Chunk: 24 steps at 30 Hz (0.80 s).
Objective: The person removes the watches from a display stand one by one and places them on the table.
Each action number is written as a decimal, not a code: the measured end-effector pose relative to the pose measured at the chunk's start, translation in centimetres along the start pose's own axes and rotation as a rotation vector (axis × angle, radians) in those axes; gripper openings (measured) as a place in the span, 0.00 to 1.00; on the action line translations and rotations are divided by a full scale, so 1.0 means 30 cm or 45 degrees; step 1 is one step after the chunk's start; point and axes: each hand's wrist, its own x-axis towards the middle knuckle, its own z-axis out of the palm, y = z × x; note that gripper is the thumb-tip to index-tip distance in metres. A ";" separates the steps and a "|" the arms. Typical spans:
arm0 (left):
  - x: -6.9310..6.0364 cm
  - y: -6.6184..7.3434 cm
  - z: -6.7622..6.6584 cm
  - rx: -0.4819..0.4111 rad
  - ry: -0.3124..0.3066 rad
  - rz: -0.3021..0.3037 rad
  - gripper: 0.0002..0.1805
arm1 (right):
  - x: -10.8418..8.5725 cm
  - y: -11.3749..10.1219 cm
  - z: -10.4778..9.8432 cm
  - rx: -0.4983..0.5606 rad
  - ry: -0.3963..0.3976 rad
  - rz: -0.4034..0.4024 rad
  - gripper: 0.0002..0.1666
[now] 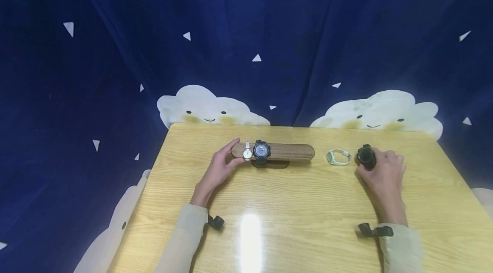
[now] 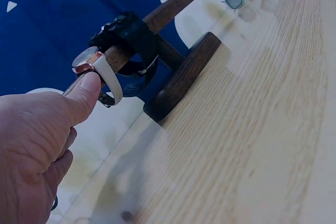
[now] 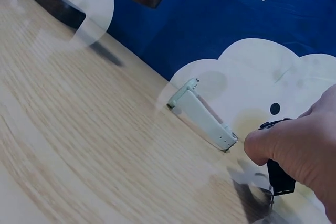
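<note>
My left hand point(image 1: 220, 169) grips the left end of a dark wooden watch stand point(image 1: 290, 152), thumb in front, right beside a small white-strapped watch point(image 1: 247, 153). That watch and a chunky black watch point(image 1: 261, 150) hang round the bar; in the left wrist view the white strap point(image 2: 109, 80) loops beneath it. My right hand point(image 1: 387, 172) pinches another black watch point(image 1: 366, 157) at the right of the table. In the right wrist view its strap point(image 3: 281, 179) hangs below my fingers, just over the tabletop. A mint-green watch point(image 1: 339, 157) lies on its side between the stand and my right hand.
The light wood table point(image 1: 300, 213) reaches back to a dark blue curtain point(image 1: 239, 29) with white cloud shapes. Black wrist cameras point(image 1: 216, 222) sit on both sleeves. The stand's base point(image 2: 184, 80) rests on the table below the bar.
</note>
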 end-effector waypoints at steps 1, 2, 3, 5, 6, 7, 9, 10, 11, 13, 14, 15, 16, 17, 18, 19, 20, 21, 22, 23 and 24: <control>0.000 0.000 -0.001 0.001 -0.001 0.000 0.40 | -0.001 -0.001 0.002 0.001 0.005 -0.005 0.44; -0.001 0.001 -0.001 0.003 -0.002 -0.001 0.40 | -0.001 -0.002 0.004 -0.001 0.010 -0.010 0.44; -0.001 0.001 -0.001 0.003 -0.004 -0.002 0.40 | -0.001 -0.002 0.006 -0.002 0.015 -0.011 0.44; 0.000 0.001 -0.002 0.004 -0.007 -0.006 0.40 | -0.001 -0.002 0.010 -0.004 0.027 -0.016 0.44; 0.000 0.001 -0.002 0.003 -0.008 -0.006 0.40 | -0.001 -0.003 0.012 -0.006 0.031 -0.019 0.44; 0.000 0.002 -0.002 0.002 -0.008 -0.007 0.40 | -0.001 -0.002 0.014 -0.010 0.032 -0.022 0.45; 0.001 0.001 -0.002 0.002 -0.008 -0.008 0.40 | 0.000 -0.001 0.018 -0.019 0.033 -0.028 0.45; 0.001 0.000 -0.002 0.002 -0.008 -0.008 0.40 | -0.001 -0.001 0.020 -0.024 0.030 -0.030 0.45; 0.001 0.000 -0.002 0.001 -0.008 -0.008 0.40 | -0.002 0.001 0.022 -0.031 0.026 -0.032 0.45; 0.001 -0.001 -0.002 0.001 -0.009 -0.011 0.40 | -0.003 0.005 0.027 -0.038 0.022 -0.035 0.45; 0.001 -0.001 -0.002 0.001 -0.010 -0.013 0.41 | -0.004 0.008 0.030 -0.041 0.026 -0.040 0.45; 0.001 0.000 -0.002 -0.001 -0.011 -0.014 0.41 | -0.005 0.011 0.031 -0.043 0.031 -0.045 0.44; 0.001 0.000 -0.002 -0.001 -0.011 -0.014 0.41 | -0.005 0.015 0.033 -0.043 0.037 -0.050 0.44; 0.000 0.001 -0.002 -0.001 -0.011 -0.017 0.41 | -0.005 0.018 0.035 -0.043 0.044 -0.056 0.44; 0.000 0.001 -0.003 -0.001 -0.011 -0.019 0.41 | -0.005 0.021 0.036 -0.041 0.051 -0.061 0.43; 0.000 0.002 -0.003 0.001 -0.010 -0.020 0.41 | -0.005 0.022 0.037 -0.041 0.055 -0.065 0.43; -0.001 0.003 -0.003 -0.001 -0.010 -0.020 0.41 | -0.004 0.024 0.037 -0.040 0.059 -0.069 0.43; -0.001 0.004 -0.003 -0.001 -0.011 -0.020 0.41 | -0.004 0.025 0.038 -0.038 0.059 -0.069 0.43; -0.001 0.005 -0.004 -0.001 -0.012 -0.019 0.41 | -0.003 0.027 0.038 -0.039 0.057 -0.069 0.43; -0.001 0.005 -0.003 -0.001 -0.012 -0.020 0.41 | -0.003 0.027 0.038 -0.042 0.053 -0.068 0.43; -0.001 0.006 -0.003 0.000 -0.012 -0.020 0.41 | -0.003 0.026 0.038 -0.044 0.049 -0.066 0.43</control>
